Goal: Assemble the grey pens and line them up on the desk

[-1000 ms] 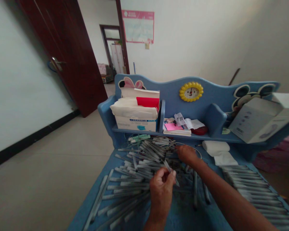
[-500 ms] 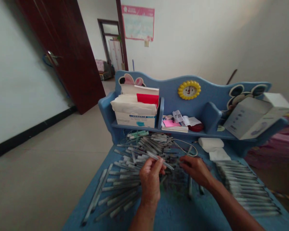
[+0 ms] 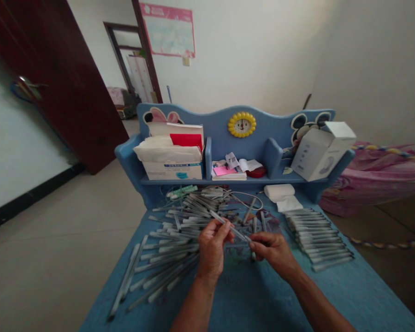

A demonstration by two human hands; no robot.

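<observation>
My left hand [image 3: 212,240] is closed around a slim translucent pen [image 3: 224,222], which slants down to the right between thumb and fingers. At the pen's lower, pointed end, my right hand [image 3: 270,249] pinches with thumb and forefinger; whether a small part is also in that pinch is hidden. Beneath and left of my hands lies a loose spread of similar pens [image 3: 169,258], most with pale barrels. To the right, a neat row of pens [image 3: 320,237] lies side by side with dark ends facing right.
A blue desk [image 3: 238,299] carries everything. Behind the hands lie a white cable [image 3: 259,198], clear plastic bags [image 3: 271,223] and a paper roll [image 3: 279,192]. The rear shelf holds a mask box [image 3: 169,170], papers [image 3: 228,175] and a white carton [image 3: 318,154].
My right hand has come left from the items behind to the pen's tip and now pinches there. My left hand still holds the pen. The whole view has shifted right.
</observation>
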